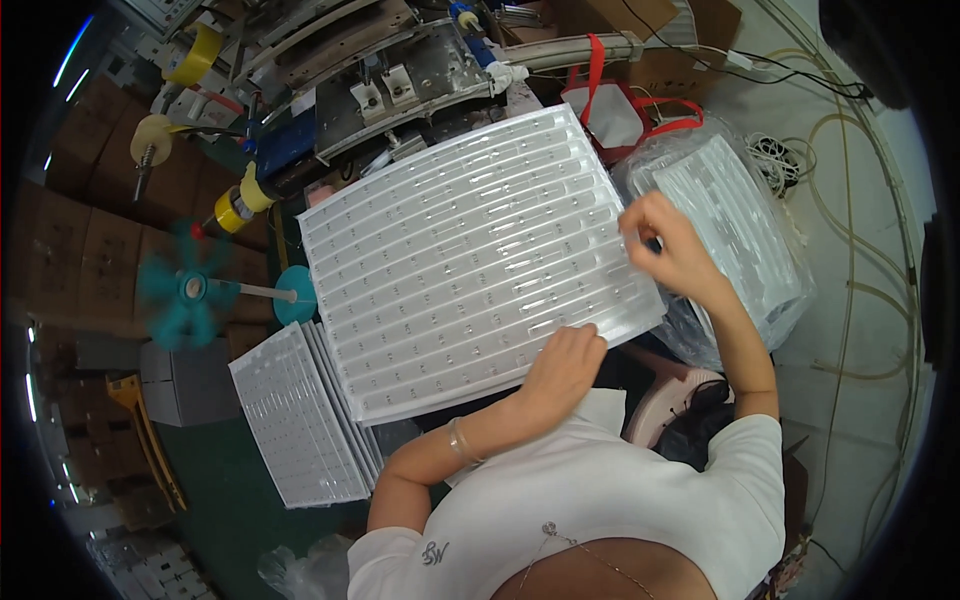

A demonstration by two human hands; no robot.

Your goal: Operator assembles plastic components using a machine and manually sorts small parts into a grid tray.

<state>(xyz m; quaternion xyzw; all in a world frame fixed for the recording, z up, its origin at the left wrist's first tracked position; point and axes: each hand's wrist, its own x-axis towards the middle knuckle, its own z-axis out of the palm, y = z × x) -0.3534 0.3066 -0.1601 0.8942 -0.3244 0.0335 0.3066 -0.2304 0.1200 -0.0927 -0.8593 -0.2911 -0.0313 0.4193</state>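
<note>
A large, pale plastic tray (470,260) with long parallel ridges lies tilted in front of me, with rows of small clear or shiny pieces along its channels. At its near right edge rests my left hand (565,372), fingers curled and close together; what they hold, if anything, is hidden. My right hand (668,245) is over the tray's right edge, thumb and fingers bent into a pinch. Whatever lies between those fingertips is too small or covered to make out.
Similar trays (305,415) stand stacked at the left. At the right sits a plastic-wrapped stack of trays (725,220), beside a bag with red handles (615,115). A metal machine (400,80) is beyond the tray, and a teal fan (190,285) at the left.
</note>
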